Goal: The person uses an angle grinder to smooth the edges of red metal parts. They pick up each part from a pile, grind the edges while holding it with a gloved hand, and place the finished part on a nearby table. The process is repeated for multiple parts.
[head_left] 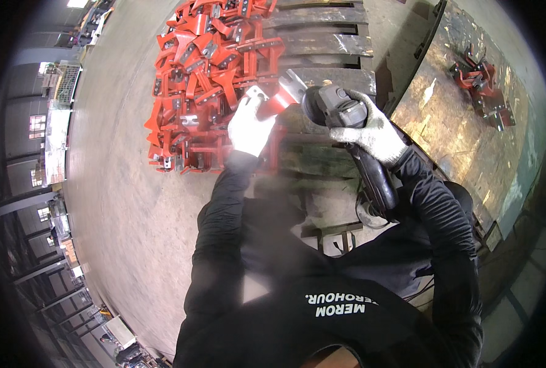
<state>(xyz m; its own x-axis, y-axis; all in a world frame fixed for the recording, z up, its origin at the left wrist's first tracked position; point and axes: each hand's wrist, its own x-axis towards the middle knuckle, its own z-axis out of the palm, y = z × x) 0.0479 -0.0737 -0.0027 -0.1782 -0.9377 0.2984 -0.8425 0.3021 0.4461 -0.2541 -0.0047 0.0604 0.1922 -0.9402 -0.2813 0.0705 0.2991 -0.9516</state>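
Note:
My left hand (252, 127), in a white glove, is closed on a red metal bracket (277, 101) with a bare silver end plate. In my gloved right hand (374, 132) is a black and grey angle grinder (341, 109), gripped around its head, its body slanting down toward my lap. The grinder's disc (313, 105) is just right of the bracket's silver end; I cannot tell whether they touch. Beyond and left of my left hand lies a large heap of similar red brackets (200, 73).
The heap rests on a dark wooden slatted pallet (322, 46). To the right stands a worn wooden worktable (438, 116), with a few red brackets (484, 89) on it. Concrete floor (119, 153) spreads to the left. A cord (371, 221) loops below the grinder.

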